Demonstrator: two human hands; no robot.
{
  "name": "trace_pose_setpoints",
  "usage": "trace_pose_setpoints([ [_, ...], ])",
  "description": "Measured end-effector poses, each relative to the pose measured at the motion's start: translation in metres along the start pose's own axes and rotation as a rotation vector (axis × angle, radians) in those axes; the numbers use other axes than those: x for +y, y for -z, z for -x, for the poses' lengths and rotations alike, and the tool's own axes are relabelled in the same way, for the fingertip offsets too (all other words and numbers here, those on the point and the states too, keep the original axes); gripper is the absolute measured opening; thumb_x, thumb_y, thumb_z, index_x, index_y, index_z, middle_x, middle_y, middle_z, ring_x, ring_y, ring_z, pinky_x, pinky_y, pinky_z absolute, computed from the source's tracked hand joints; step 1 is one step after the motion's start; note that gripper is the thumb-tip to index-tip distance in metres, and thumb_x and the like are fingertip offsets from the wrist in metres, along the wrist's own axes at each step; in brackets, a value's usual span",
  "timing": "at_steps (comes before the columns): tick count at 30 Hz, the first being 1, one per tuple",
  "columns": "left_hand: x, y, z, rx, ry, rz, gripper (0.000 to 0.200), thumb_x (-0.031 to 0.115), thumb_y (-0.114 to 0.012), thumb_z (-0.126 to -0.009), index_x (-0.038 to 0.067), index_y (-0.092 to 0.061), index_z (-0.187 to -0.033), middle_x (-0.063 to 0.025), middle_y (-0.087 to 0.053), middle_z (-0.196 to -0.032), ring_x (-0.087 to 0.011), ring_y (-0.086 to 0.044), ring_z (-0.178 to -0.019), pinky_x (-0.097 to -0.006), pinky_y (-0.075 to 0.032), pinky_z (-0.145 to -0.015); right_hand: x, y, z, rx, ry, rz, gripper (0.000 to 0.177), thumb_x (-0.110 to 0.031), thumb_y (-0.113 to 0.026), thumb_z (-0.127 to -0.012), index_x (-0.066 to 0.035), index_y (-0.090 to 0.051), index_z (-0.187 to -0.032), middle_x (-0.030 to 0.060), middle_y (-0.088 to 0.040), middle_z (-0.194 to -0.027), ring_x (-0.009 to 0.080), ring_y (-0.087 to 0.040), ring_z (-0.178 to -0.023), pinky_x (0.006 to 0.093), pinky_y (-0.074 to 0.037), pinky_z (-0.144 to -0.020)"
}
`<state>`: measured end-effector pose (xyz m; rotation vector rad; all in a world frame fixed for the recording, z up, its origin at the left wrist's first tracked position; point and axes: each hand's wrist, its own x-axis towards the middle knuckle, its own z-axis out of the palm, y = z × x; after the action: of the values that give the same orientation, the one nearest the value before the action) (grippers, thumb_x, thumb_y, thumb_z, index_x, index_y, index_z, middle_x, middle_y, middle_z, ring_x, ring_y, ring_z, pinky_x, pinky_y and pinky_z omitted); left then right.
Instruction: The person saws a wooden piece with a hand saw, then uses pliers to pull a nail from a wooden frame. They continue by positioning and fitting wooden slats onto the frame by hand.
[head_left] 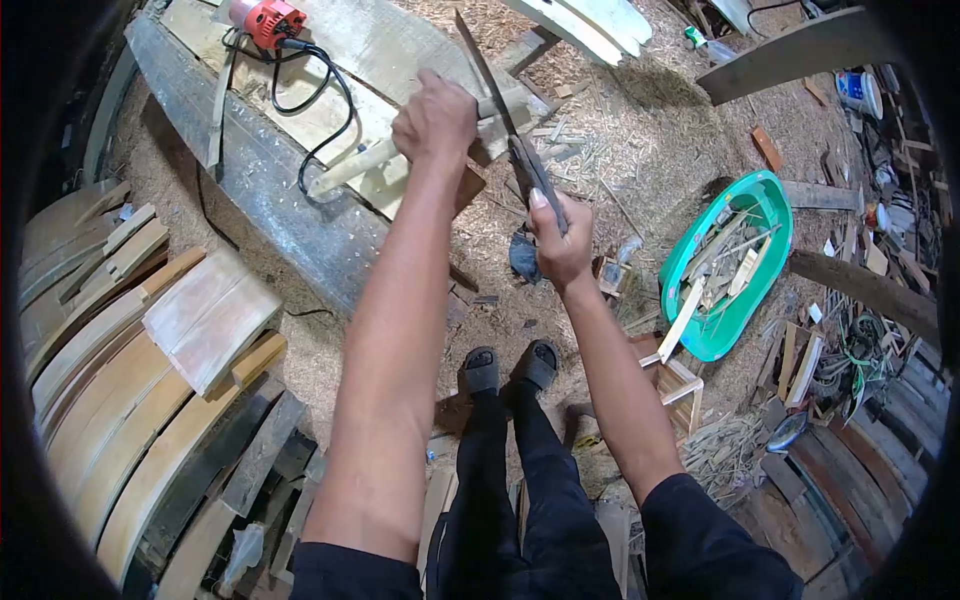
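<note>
My left hand [437,118] is closed around a pale wooden stick [358,168], pressing it down over the plank-topped bench. The stick lies slantwise, its near end toward the lower left and its far end out past my knuckles. In my right hand [563,235] is the dark handle of a machete [484,68], thumb laid along the top. Its long narrow blade points up and away, crossing the stick's right end in this view. Under the stick, pale boards [395,45] rest on a worn grey beam [265,205].
A red power tool [268,22] with a black cord sits on the bench. To the right, a green tub [712,345] holds wood scraps. Curved boards [110,400] are stacked at left. Shavings cover the floor around my sandalled feet [481,370]. Timber pieces [810,55] jut in from the right.
</note>
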<state>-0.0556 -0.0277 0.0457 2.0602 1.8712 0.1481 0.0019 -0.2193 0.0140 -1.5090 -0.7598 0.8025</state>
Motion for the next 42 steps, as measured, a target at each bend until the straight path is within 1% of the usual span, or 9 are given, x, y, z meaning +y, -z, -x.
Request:
trace_pose_setpoints([
  [4,-0.001,0.002,-0.003,-0.019,-0.004,-0.028,0.036,0.029,-0.037,-0.095,0.002,-0.052,-0.113,-0.0248,-0.069,-0.092,-0.0384,-0.069,-0.088,-0.0499,-0.052,-0.076,-0.002,0.011,0.024,-0.011,-0.082,-0.028,0.038,-0.029,-0.056,-0.093,-0.003,-0.051,-0.067,-0.0032,-0.042,-0.056,0.0069,-0.038,-0.054,0.0274,-0.032,-0.049],
  [5,0.002,0.005,0.001,-0.038,0.057,0.017,0.036,0.032,-0.04,-0.094,0.005,-0.057,-0.11,-0.0257,-0.068,-0.098,-0.0427,-0.066,-0.095,-0.0501,-0.049,-0.085,0.001,0.013,0.03,0.002,-0.066,-0.001,0.037,-0.028,-0.056,-0.094,-0.003,-0.052,-0.067,-0.0032,-0.044,-0.057,0.0066,-0.041,-0.055,0.0265,-0.033,-0.049],
  [12,-0.008,0.005,0.001,-0.043,-0.043,0.093,0.042,0.033,-0.038,-0.095,0.001,-0.063,-0.103,-0.0282,-0.067,-0.098,-0.0446,-0.065,-0.097,-0.0513,-0.049,-0.086,-0.003,0.013,0.029,0.015,0.005,0.04,0.039,-0.031,-0.055,-0.094,-0.002,-0.052,-0.067,-0.0019,-0.044,-0.057,0.0077,-0.042,-0.056,0.0277,-0.034,-0.051],
  [18,-0.033,0.018,0.044,-0.044,-0.055,0.216,0.042,0.035,-0.038,-0.098,0.002,-0.063,-0.102,-0.0307,-0.066,-0.095,-0.0488,-0.063,-0.092,-0.0543,-0.048,-0.083,-0.007,0.025,0.062,-0.078,-0.02,0.138,0.04,-0.033,-0.055,-0.093,-0.002,-0.053,-0.068,-0.0014,-0.045,-0.057,0.0083,-0.041,-0.055,0.0279,-0.034,-0.05],
  [24,-0.035,0.005,0.035,0.06,-0.074,0.173,0.037,0.033,-0.042,-0.097,0.003,-0.064,-0.101,-0.0273,-0.068,-0.089,-0.0441,-0.067,-0.088,-0.0536,-0.05,-0.08,0.012,0.017,0.042,0.087,0.025,0.065,0.045,-0.034,-0.053,-0.095,-0.006,-0.047,-0.06,-0.0028,-0.044,-0.056,0.0069,-0.04,-0.052,0.0257,-0.03,-0.049],
  [29,-0.036,-0.002,0.028,0.075,-0.072,0.116,0.035,0.034,-0.044,-0.095,0.006,-0.064,-0.102,-0.0244,-0.069,-0.09,-0.0439,-0.066,-0.089,-0.0521,-0.05,-0.08,0.013,0.028,0.035,0.055,0.013,-0.008,0.041,-0.033,-0.055,-0.093,-0.004,-0.05,-0.064,-0.0026,-0.041,-0.057,0.008,-0.039,-0.054,0.0281,-0.031,-0.05],
  [34,-0.038,-0.007,0.017,0.09,-0.061,0.114,0.038,0.036,-0.046,-0.093,0.005,-0.067,-0.099,-0.025,-0.069,-0.092,-0.0426,-0.067,-0.089,-0.0504,-0.05,-0.082,-0.005,0.017,0.077,0.012,0.017,0.062,0.04,-0.032,-0.055,-0.093,-0.004,-0.048,-0.065,-0.0023,-0.039,-0.057,0.0083,-0.036,-0.054,0.0286,-0.03,-0.049],
  [37,-0.036,-0.005,0.017,0.037,-0.017,0.113,0.042,0.041,-0.045,-0.092,0.007,-0.068,-0.1,-0.0246,-0.068,-0.097,-0.0427,-0.064,-0.096,-0.0494,-0.049,-0.085,0.003,0.011,0.083,-0.005,-0.026,0.037,0.039,-0.03,-0.055,-0.093,-0.004,-0.048,-0.066,-0.0019,-0.038,-0.057,0.008,-0.036,-0.054,0.0285,-0.03,-0.049],
  [42,-0.034,-0.002,0.018,0.062,-0.024,0.058,0.04,0.038,-0.047,-0.091,0.005,-0.069,-0.096,-0.0246,-0.069,-0.094,-0.0411,-0.067,-0.091,-0.0484,-0.051,-0.083,-0.003,0.013,0.095,-0.029,-0.061,0.056,0.037,-0.029,-0.054,-0.094,-0.003,-0.05,-0.067,-0.0009,-0.037,-0.057,0.0076,-0.037,-0.054,0.0285,-0.031,-0.049],
])
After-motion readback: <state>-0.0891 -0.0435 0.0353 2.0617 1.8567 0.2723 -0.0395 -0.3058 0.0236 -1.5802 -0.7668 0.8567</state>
